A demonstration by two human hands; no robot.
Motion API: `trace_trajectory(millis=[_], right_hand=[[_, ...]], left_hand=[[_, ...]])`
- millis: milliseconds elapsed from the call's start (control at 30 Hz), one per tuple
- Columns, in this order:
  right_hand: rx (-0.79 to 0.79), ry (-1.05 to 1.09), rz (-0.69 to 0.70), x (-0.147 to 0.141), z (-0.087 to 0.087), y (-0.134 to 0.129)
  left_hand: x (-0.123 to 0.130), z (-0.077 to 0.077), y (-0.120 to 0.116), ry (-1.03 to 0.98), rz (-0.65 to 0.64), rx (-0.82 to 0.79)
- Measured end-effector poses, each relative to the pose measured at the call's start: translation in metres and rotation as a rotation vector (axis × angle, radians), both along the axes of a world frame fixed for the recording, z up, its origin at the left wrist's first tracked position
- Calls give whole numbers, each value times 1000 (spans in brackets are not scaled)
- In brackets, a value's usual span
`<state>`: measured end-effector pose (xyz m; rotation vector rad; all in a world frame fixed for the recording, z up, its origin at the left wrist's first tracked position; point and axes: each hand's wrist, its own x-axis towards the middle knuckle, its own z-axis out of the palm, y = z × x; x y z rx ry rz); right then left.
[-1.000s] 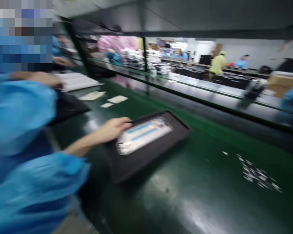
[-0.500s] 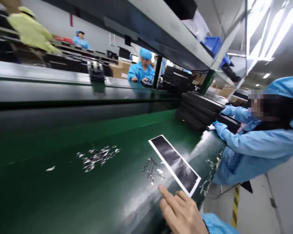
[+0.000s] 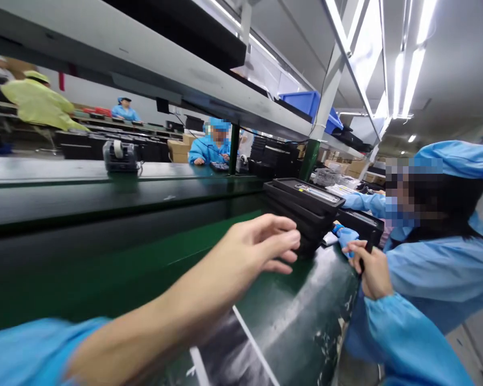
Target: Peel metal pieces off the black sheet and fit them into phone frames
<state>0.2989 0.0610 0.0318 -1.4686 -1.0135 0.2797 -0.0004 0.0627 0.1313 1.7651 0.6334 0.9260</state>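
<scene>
My left hand point(image 3: 265, 244) reaches across the green bench with its fingers apart and nothing in them, just in front of a stack of black trays point(image 3: 306, 206). At the right, over the bench edge, my right hand point(image 3: 372, 268) is closed around a dark, thin tool point(image 3: 369, 244) that points upward. Below my left forearm lies a dark sheet with white borders point(image 3: 237, 354), partly hidden by the arm. The top tray holds a long metallic part point(image 3: 317, 193) with a yellow mark.
A person in blue point(image 3: 430, 262) stands close at the right, with a sleeve near the trays. A tape dispenser point(image 3: 121, 156) sits on the ledge at the back left. Overhead runs a long shelf point(image 3: 177, 75) with a blue bin point(image 3: 301, 102). Another person in blue point(image 3: 211, 147) sits beyond.
My left hand has come into view and stretches toward the trays. My right hand has moved up and right and now grips a dark tool. The view has shifted toward the stack.
</scene>
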Motion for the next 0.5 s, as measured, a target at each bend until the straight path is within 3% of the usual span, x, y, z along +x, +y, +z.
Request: trace_trajectory(millis=[33,100,233,367,500], right_hand=[[-1,78,-43,14,9,14],[-4,209,-109,35,27,43],[-24,392,-177,59,53,95],[-48,440,-171,69,58,132],[-72,368,-145,78,58,147]], left_hand=[[20,7,10,-41,40,-224],[55,9,34,-43,91,-323],[100,-15,89,6,208,-422],[126,-38,125,7,247,-503],[144,-41,142,-10,249,-544]])
